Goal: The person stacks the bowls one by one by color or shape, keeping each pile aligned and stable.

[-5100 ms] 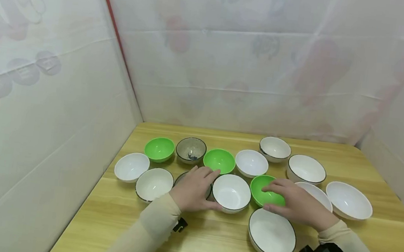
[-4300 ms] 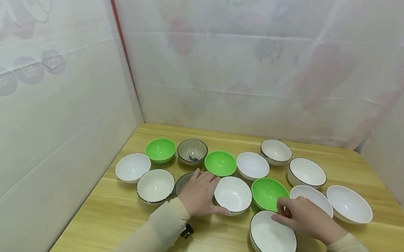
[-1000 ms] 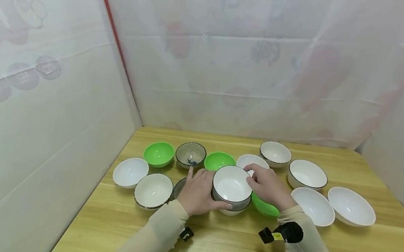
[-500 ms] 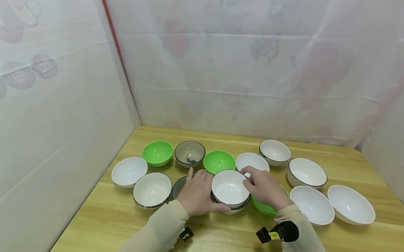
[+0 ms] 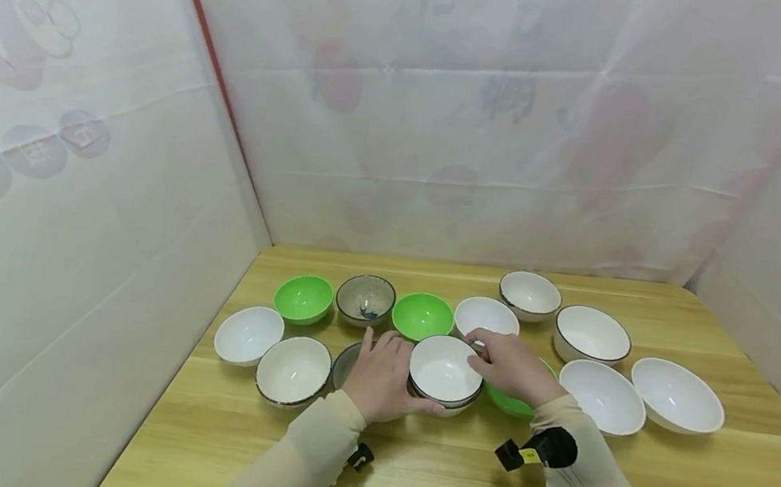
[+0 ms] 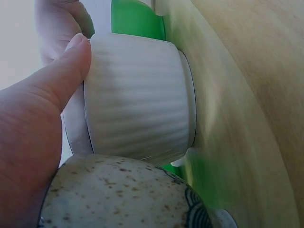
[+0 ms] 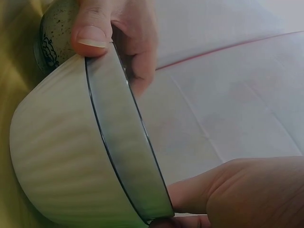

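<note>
Head view, we see left hand (image 5: 379, 375) and right hand (image 5: 510, 367) curled around dark-rimmed white bowl (image 5: 444, 369) nested in ribbed bowl (image 5: 453, 406), left wrist view, thumb (image 6: 61, 76) pressing ribbed wall, speckled bowl (image 6: 118, 194) under palm, right wrist view, fingertips (image 7: 190, 197) pinching rim.

Bright, even diffuse light, soft shadows; head view bends at edges, wrist views blur close up.

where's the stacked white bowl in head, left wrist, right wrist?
Head: stacked bowl at centre, between both hands.
Left wrist: fills the centre, seen side-on, above the speckled bowl.
Right wrist: lower left, dark rim running diagonally.
Shared landmark: left thumb on its rim.
</note>
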